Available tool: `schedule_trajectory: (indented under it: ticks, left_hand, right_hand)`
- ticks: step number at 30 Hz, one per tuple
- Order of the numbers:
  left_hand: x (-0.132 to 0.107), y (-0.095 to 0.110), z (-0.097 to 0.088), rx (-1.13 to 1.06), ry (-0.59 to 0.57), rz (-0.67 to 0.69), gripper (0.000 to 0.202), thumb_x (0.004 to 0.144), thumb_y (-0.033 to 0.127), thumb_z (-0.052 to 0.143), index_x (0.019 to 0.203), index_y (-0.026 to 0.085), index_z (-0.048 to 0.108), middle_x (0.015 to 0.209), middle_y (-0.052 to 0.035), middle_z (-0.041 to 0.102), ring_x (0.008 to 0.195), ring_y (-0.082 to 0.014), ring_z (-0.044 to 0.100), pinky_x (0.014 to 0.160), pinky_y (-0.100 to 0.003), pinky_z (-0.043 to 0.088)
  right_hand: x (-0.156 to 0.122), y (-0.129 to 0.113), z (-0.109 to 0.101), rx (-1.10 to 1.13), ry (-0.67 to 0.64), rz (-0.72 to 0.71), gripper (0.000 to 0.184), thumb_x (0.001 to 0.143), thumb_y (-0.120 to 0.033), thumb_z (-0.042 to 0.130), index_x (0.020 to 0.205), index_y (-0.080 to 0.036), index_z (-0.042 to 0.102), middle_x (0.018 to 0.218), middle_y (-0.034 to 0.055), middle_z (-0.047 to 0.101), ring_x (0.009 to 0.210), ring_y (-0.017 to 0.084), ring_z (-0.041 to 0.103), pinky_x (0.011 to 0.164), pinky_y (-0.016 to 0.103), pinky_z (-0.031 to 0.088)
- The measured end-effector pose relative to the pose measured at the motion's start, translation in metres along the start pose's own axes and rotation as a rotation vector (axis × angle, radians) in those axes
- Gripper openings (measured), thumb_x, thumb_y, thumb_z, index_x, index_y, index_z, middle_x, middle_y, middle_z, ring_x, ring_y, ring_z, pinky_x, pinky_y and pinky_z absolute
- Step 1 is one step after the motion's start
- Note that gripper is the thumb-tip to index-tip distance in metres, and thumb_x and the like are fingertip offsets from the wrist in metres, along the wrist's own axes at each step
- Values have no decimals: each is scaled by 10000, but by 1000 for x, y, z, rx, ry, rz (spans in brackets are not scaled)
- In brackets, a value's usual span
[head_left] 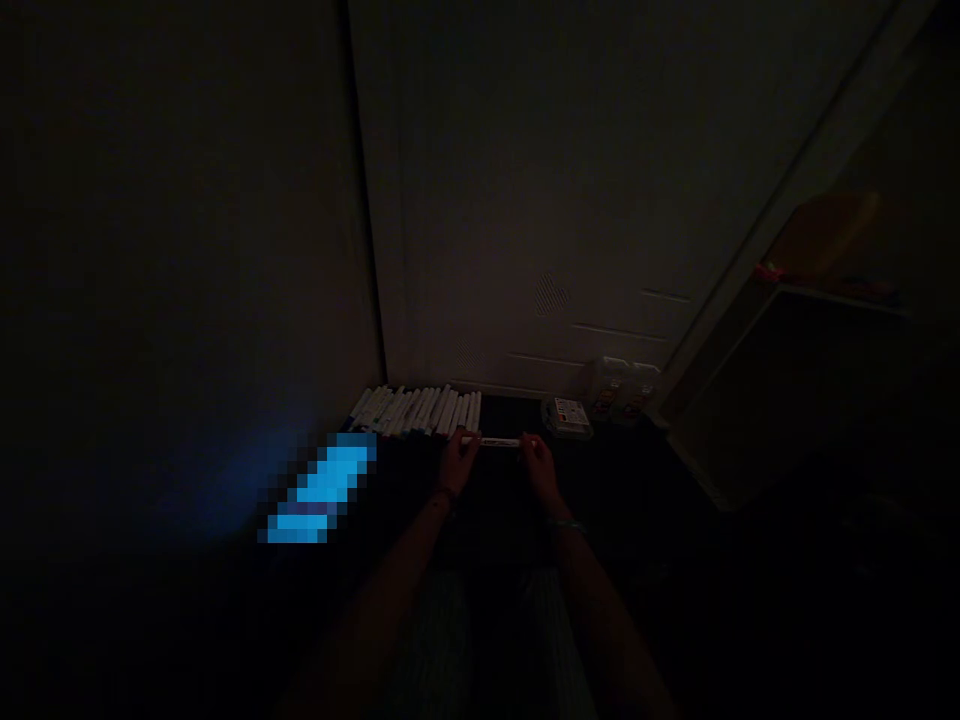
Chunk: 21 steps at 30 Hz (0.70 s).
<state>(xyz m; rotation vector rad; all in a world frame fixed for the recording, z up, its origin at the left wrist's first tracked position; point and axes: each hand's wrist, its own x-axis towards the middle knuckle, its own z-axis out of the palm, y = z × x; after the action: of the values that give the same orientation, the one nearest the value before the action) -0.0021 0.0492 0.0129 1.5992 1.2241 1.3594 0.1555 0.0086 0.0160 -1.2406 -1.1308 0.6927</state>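
Observation:
A slim white marker [500, 442] lies level between my two hands over the dark table. The fingers of my left hand [457, 461] pinch its left end, and my right hand [538, 463] pinches the other end. Beyond my left hand is a row of several white markers [424, 410], laid side by side and slightly slanted. A small clear case [568, 417] with a printed white label sits past my right hand. The scene is very dark, so fine detail on the marker is lost.
Two clear plastic packages [624, 390] stand at the back right against the pale wall [525, 200]. A bright blue pixelated screen [322, 490] glows at the left. On the right, a yellowish object [825, 235] rests on a shelf-like unit [840, 297].

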Motion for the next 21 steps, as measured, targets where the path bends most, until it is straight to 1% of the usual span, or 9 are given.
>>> schedule_trajectory:
  ticks: [4, 7, 11, 17, 21]
  left_hand:
    - [0, 1, 0, -9, 7, -32, 318, 722, 473, 452, 829, 182, 523, 700, 11, 561, 675, -134, 517, 636, -233, 401]
    - [1, 0, 0, 0, 11, -21, 300, 729, 458, 449, 824, 181, 518, 707, 6, 564, 689, -136, 519, 648, -236, 400]
    - [2, -3, 0, -4, -12, 0, 268, 745, 437, 435, 818, 189, 504, 722, 7, 561, 695, -134, 518, 657, -238, 397]
    - [1, -2, 0, -1, -12, 17, 257, 746, 427, 440, 824, 187, 491, 746, 1, 554, 715, -141, 513, 673, -247, 397]
    - [1, -1, -1, 10, -21, 42, 250, 761, 422, 420, 812, 188, 491, 736, 2, 545, 709, -137, 508, 679, -247, 397]
  right_hand:
    - [-1, -3, 0, 8, -28, -13, 378, 763, -551, 400, 751, -192, 519, 580, -24, 482, 529, 100, 426, 506, 202, 342]
    - [-2, -3, 1, 10, -35, -15, 394, 766, -562, 389, 708, -191, 511, 582, -19, 509, 539, 102, 448, 530, 209, 355]
    - [-2, -2, 0, 10, -45, -36, 393, 779, -551, 382, 684, -191, 507, 598, -11, 531, 564, 105, 470, 559, 213, 368]
    - [-1, 0, -1, -36, -43, 3, 416, 766, -573, 386, 661, -189, 507, 566, -8, 530, 536, 108, 470, 523, 214, 364]
    - [-2, 1, -1, -41, -24, -14, 423, 765, -579, 383, 647, -189, 499, 544, -15, 514, 511, 102, 460, 507, 211, 356]
